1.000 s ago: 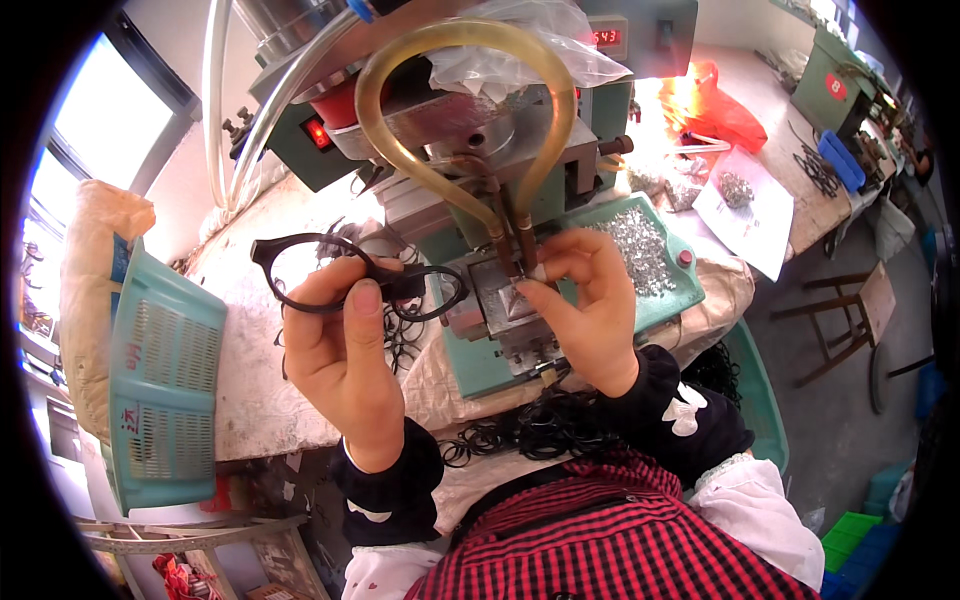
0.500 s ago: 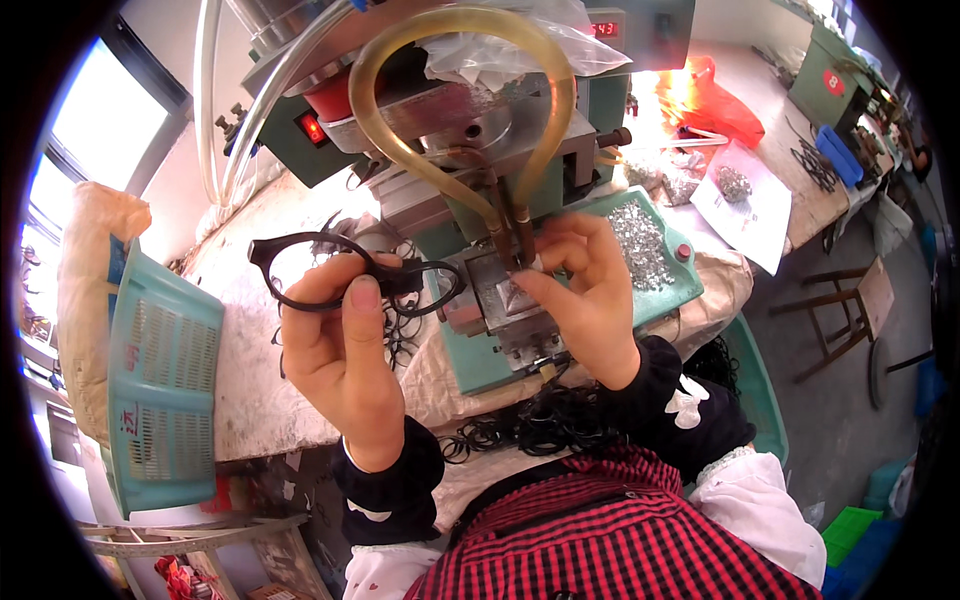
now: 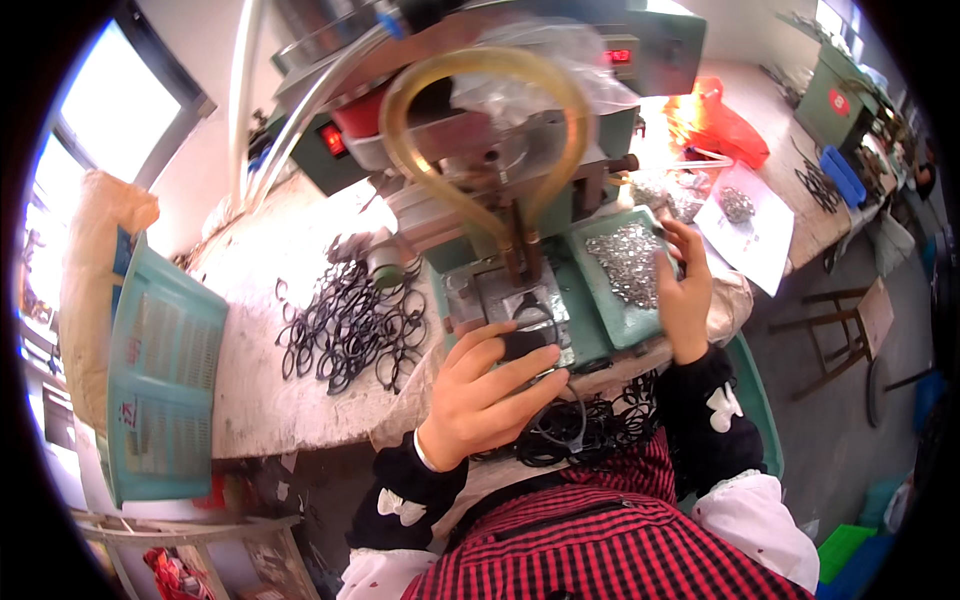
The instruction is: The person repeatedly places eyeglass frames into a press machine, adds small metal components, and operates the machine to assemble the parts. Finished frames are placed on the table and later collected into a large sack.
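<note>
Left hand [image 3: 490,395] fingers pinching black eyeglass frame [image 3: 530,335] on machine plate [image 3: 505,300]; right hand [image 3: 680,290] fingers dipped narrow into tray [image 3: 600,300] of small metal parts [image 3: 625,262] — best seat frame flat, pick one part.

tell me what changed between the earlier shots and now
The left hand dropped from holding the black eyeglass frame up beside the machine to pressing it down at the machine's plate. The right hand left the plate and moved right to the green tray of small metal parts. The frame pile stayed put.
</note>
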Demonstrator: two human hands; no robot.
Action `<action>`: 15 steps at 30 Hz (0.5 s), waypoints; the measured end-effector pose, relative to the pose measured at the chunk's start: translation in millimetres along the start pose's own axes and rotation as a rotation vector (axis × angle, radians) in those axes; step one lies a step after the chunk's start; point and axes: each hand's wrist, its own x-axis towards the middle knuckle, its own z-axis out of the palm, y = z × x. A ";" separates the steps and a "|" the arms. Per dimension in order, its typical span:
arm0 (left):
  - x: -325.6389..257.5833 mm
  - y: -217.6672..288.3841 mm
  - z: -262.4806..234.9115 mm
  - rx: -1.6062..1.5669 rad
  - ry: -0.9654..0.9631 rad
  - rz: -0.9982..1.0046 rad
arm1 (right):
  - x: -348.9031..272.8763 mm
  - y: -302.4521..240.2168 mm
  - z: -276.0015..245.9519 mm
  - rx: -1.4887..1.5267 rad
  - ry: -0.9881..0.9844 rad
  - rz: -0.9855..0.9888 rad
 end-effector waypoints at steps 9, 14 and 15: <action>-26.8 2.1 19.7 0.056 0.084 -0.011 | -2.5 26.7 1.3 -0.667 -0.256 -0.353; -78.6 83.6 43.7 0.017 0.163 -0.238 | -9.3 23.4 11.0 -0.549 -0.205 -0.353; -76.2 82.8 15.0 0.325 0.138 -0.280 | -9.5 15.4 10.6 -0.538 -0.158 -0.401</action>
